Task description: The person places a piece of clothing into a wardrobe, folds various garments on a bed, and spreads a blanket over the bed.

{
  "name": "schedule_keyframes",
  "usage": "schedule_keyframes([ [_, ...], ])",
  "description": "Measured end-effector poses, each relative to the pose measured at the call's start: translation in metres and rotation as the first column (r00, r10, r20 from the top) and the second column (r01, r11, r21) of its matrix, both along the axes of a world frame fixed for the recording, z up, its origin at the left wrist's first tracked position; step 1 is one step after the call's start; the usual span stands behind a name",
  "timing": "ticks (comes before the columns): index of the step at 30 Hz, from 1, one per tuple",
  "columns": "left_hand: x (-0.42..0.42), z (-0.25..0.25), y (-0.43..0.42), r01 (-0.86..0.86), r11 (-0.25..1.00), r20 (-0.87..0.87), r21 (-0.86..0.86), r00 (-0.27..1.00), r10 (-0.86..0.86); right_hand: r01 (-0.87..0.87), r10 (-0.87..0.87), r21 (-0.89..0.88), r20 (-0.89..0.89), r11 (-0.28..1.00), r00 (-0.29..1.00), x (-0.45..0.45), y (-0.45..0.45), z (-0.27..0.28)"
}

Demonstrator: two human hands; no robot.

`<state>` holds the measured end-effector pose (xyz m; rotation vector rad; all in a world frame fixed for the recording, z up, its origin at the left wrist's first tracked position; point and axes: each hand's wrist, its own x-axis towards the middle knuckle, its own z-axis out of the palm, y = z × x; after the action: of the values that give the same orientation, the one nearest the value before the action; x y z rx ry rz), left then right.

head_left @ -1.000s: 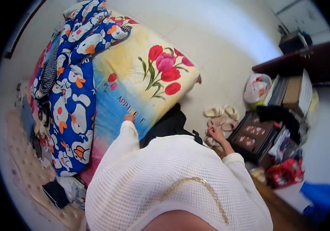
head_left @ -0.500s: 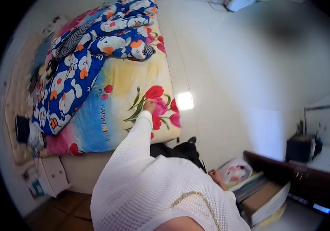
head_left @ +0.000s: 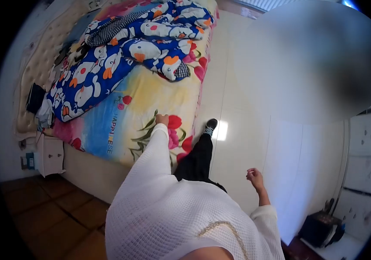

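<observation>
My left hand [head_left: 162, 119] is over the near part of the bed, beside the red tulip print of the flowered sheet [head_left: 151, 93]. Its fingers look curled in, and nothing shows in them. I cannot tell whether it touches the sheet. Out over the tiled floor, my right hand [head_left: 253, 175] hangs with loosely bent fingers, some of them apart, and no object is visible in it. A blue duvet [head_left: 120, 60] with a white duck pattern lies bunched across the far and left side of the bed.
Pale floor tiles [head_left: 233, 99] run along the bed's right side, where my shoe [head_left: 210, 125] stands. A white nightstand [head_left: 51, 154] is by the padded headboard [head_left: 27, 97]. At the lower right are a black box [head_left: 319, 229] and white drawers [head_left: 367, 173]. A blurred patch hides the upper right.
I have stepped forward along the bed, one foot now ahead. My right hand has moved from beside the filled box out over the floor; that box has left the view.
</observation>
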<state>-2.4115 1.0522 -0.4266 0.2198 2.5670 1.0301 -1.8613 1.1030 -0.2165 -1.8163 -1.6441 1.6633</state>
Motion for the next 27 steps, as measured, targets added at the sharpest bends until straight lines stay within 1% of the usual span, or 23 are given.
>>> schedule_keyframes([
  [1,0.002,0.026,0.024,-0.049,0.998,0.028,0.05,0.998,0.048,-0.1,0.1,-0.006,-0.05,0.995,0.994,-0.012,0.018,0.002],
  [2,0.0,0.054,0.049,-0.001,0.996,0.079,-0.085,0.997,0.007,-0.206,0.205,-0.002,-0.094,0.978,0.974,-0.024,0.038,0.003],
  [3,0.003,0.077,0.077,-0.053,0.998,0.072,-0.019,0.996,0.055,-0.227,0.226,-0.002,-0.099,0.974,0.969,-0.033,0.059,0.001],
  [4,0.001,0.088,0.098,-0.111,0.993,0.071,0.041,0.992,0.108,-0.253,0.251,-0.007,-0.101,0.968,0.963,-0.042,0.078,-0.002],
  [5,-0.014,0.061,0.121,-0.113,0.991,0.053,0.068,0.993,0.11,-0.28,0.28,-0.003,-0.008,0.96,0.96,-0.056,0.097,0.003],
  [6,-0.032,0.031,0.146,-0.113,0.989,0.033,0.093,0.993,0.11,-0.259,0.256,-0.013,-0.094,0.966,0.962,-0.059,0.118,-0.011],
  [8,-0.053,0.056,0.184,-0.179,0.971,0.15,0.158,0.976,0.155,-0.28,0.279,-0.036,-0.033,0.959,0.96,-0.088,0.16,-0.015],
  [9,-0.066,0.037,0.201,-0.351,0.923,0.278,0.161,0.913,0.298,-0.294,0.293,-0.066,-0.024,0.954,0.956,-0.114,0.181,-0.013],
  [10,-0.068,0.031,0.214,-0.389,0.91,0.299,0.142,0.893,0.336,-0.304,0.306,-0.106,-0.002,0.947,0.952,-0.14,0.198,-0.003],
  [11,-0.076,0.033,0.228,-0.391,0.912,0.123,0.124,0.918,0.376,-0.421,0.425,-0.067,0.065,0.905,0.903,-0.175,0.219,0.01],
  [12,-0.088,0.034,0.234,-0.391,0.916,-0.068,0.093,0.915,0.398,-0.521,0.517,0.026,0.096,0.853,0.851,-0.206,0.24,0.011],
  [14,-0.108,0.045,0.242,-0.437,0.899,0.047,-0.035,0.898,0.438,-0.604,0.587,0.164,0.144,0.78,0.797,-0.274,0.272,0.025],
  [16,-0.111,0.038,0.249,-0.335,0.906,-0.063,0.259,0.93,0.362,-0.571,0.575,0.072,-0.075,0.818,0.815,-0.337,0.294,0.042],
  [17,-0.108,0.061,0.256,-0.226,0.91,-0.03,0.348,0.967,0.252,-0.649,0.662,0.15,-0.051,0.746,0.748,-0.363,0.306,0.044],
  [18,-0.102,0.105,0.264,-0.117,0.893,-0.017,0.435,0.99,0.138,-0.716,0.74,0.231,-0.028,0.659,0.672,-0.391,0.316,0.046],
  [19,-0.088,0.159,0.269,0.013,0.898,-0.142,0.439,0.988,0.055,-0.716,0.79,0.398,-0.037,0.573,0.612,-0.419,0.323,0.046],
  [20,-0.072,0.215,0.272,0.106,0.962,-0.179,0.253,0.982,-0.061,-0.683,0.832,0.552,-0.035,0.478,0.553,-0.444,0.329,0.049],
  [22,-0.053,0.299,0.277,0.186,0.96,-0.224,0.209,0.965,-0.138,-0.624,0.899,0.713,-0.019,0.319,0.437,-0.496,0.334,0.076],
  [23,-0.042,0.326,0.28,0.247,0.951,-0.224,0.186,0.953,-0.204,-0.64,0.935,0.756,0.114,0.137,0.335,-0.506,0.343,0.056],
  [24,-0.035,0.352,0.283,0.305,0.938,-0.222,0.165,0.938,-0.266,-0.848,0.985,0.506,-0.009,0.155,0.175,-0.518,0.349,0.048],
  [25,-0.031,0.379,0.282,0.404,0.902,-0.318,0.152,0.884,-0.342,-0.776,0.961,0.568,-0.178,0.275,0.21,-0.525,0.355,0.041],
  [26,-0.036,0.388,0.279,0.373,0.915,-0.309,0.157,0.898,-0.313,-0.776,0.909,0.482,-0.299,0.407,0.291,-0.531,0.354,0.065],
  [27,-0.044,0.395,0.273,0.284,0.898,-0.442,0.335,0.889,-0.116,-0.754,0.83,0.385,-0.413,0.532,0.375,-0.536,0.354,0.087],
])
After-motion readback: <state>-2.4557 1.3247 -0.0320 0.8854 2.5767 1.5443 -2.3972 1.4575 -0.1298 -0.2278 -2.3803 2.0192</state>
